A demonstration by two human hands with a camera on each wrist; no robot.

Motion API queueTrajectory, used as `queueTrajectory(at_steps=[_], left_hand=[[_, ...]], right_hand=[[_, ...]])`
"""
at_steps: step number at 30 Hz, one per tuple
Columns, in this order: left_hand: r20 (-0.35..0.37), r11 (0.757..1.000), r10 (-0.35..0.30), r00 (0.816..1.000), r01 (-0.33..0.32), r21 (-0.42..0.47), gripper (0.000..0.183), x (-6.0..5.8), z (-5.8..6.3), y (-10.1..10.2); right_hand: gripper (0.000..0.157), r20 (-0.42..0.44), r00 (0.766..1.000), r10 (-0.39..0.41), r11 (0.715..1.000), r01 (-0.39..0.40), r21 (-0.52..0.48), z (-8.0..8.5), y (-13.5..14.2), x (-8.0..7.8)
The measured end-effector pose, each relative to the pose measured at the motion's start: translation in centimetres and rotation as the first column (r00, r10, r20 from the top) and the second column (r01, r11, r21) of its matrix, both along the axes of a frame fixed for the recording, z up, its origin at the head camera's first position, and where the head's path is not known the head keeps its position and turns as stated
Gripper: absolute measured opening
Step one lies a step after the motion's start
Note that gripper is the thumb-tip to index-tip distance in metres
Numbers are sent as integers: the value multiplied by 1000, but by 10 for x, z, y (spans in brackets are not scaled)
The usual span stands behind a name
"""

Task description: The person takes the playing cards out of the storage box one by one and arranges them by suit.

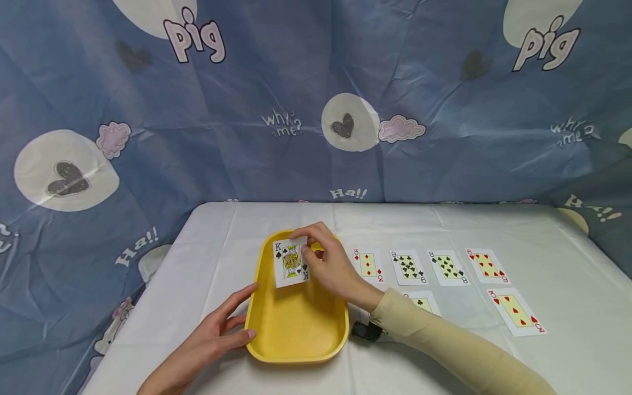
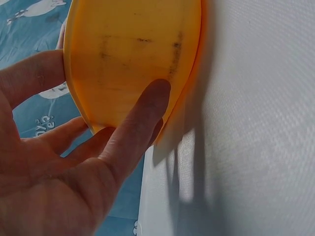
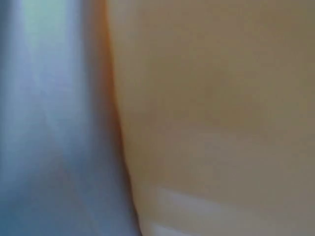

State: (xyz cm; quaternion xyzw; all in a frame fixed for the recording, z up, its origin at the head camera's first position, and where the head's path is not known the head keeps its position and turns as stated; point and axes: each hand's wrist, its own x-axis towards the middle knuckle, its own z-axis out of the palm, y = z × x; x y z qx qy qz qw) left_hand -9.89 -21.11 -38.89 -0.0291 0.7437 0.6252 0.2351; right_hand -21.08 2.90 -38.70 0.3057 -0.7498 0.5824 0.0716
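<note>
My right hand (image 1: pixel 328 263) pinches a king of spades playing card (image 1: pixel 291 263) by its upper right part, over the far half of a yellow tray (image 1: pixel 296 343). The card faces up. Something red shows behind these fingers, mostly hidden. On the tray's left side, my left hand (image 1: pixel 217 334) grips the rim and wall. Close up, the left wrist view has the thumb (image 2: pixel 147 105) pressed on the tray's scuffed wall (image 2: pixel 133 49), with other fingers partly hidden behind it. The right wrist view is a blurred, close yellowish surface.
Right of the tray lie a three of diamonds (image 1: pixel 367 265), a nine of clubs (image 1: pixel 408 267), an eight of spades (image 1: pixel 448 267), a six of hearts (image 1: pixel 487 266) and a three of hearts (image 1: pixel 516 311). My right sleeve partly covers a clubs card (image 1: pixel 425 302). A patterned blue cloth (image 1: pixel 296 175) hangs behind the white table.
</note>
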Motion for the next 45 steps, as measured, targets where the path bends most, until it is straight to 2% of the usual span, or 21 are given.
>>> queueTrajectory(at_steps=[3,6,9,14,17,24,28,34,40,45], left_hand=[[-6,1000,-5,1000,5,8,76,0,0,0],[-7,1000,-3,1000,3,6,77,-1,-1,1],[-7,1000,3,1000,-3,-2,77,-1,-1,1],[-10,1000,3,1000,-3,-5,78,-1,-1,1],[-7,1000,-7,1000,7,8,78,-1,-1,1],[-9,999,-30,1000,30,43,79,0,0,-2],[-10,998,-38,999,39,59,78,0,-1,-3],[-14,994,-60,998,61,86,77,0,-1,-4],[-14,995,-58,998,59,74,76,-1,-1,-4],[-7,995,-62,998,62,76,76,-1,-1,-3]], right_hand=[[37,-15,1000,0,992,-2,-126,5,2,4],[34,-19,1000,17,977,-20,-211,14,4,12],[30,-5,999,44,964,-44,-264,20,10,18],[31,76,996,48,959,-25,-282,9,27,11],[33,126,992,20,968,13,-251,6,43,7],[35,213,975,-57,987,87,-136,15,83,5],[36,250,963,-99,988,124,-86,20,107,6],[34,325,932,-161,983,181,-33,20,144,11],[31,345,916,-205,979,196,63,21,180,20],[30,308,922,-235,964,180,197,19,215,29]])
